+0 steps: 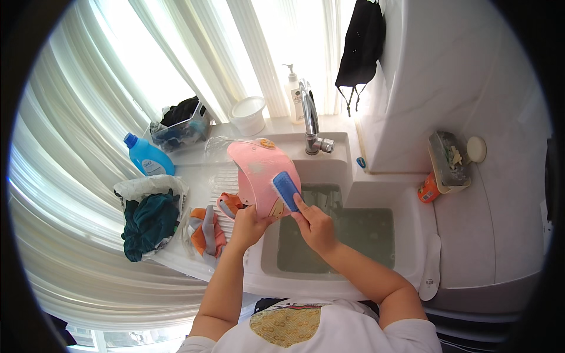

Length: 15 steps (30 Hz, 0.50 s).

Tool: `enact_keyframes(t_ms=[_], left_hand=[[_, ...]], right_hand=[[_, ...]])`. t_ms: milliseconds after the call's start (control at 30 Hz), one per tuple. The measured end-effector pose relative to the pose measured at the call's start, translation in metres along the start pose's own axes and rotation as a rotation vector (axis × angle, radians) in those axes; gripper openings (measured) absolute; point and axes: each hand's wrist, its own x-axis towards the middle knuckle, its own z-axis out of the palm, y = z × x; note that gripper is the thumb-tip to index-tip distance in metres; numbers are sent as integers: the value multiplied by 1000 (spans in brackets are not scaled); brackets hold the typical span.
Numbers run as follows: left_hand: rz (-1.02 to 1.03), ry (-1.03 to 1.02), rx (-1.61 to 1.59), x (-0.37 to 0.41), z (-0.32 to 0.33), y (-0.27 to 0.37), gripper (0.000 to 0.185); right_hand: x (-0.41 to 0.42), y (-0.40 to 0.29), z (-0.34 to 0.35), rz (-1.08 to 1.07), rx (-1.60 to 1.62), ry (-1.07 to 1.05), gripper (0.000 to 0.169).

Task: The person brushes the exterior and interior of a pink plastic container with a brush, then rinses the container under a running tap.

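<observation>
A pink bag or cap-like item (260, 172) with a curved rim and a yellow patch is tilted over the sink's ribbed drainboard (226, 181); its exact kind is unclear. My left hand (250, 224) grips its lower edge. In my right hand (315, 223) is a blue scrubbing brush (287, 189), its pale bristles against the pink surface. Cloudy water partly fills the white sink basin (269, 253) below my right hand. Orange and grey fabric (204, 234) lies on the drainboard left of my left hand.
Dark green cloth (150, 223) fills a bag at left, beside a blue detergent bottle (150, 156). Behind stand a clothes box (183, 132), a white tub (248, 117), a pump bottle (295, 99) and the chrome faucet (310, 114). A soap box (450, 163) is at right.
</observation>
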Motion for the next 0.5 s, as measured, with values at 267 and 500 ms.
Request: enact_keyframes(t_ms=[267,500], left_hand=[[27,47,-219,10,-2,0,25],[10,67,-302,7,-10,-4,30]], right_hand=[[3,-7,-6,-175,-132,-63,46],[25,-2,-9,-177,-140,-23,42]])
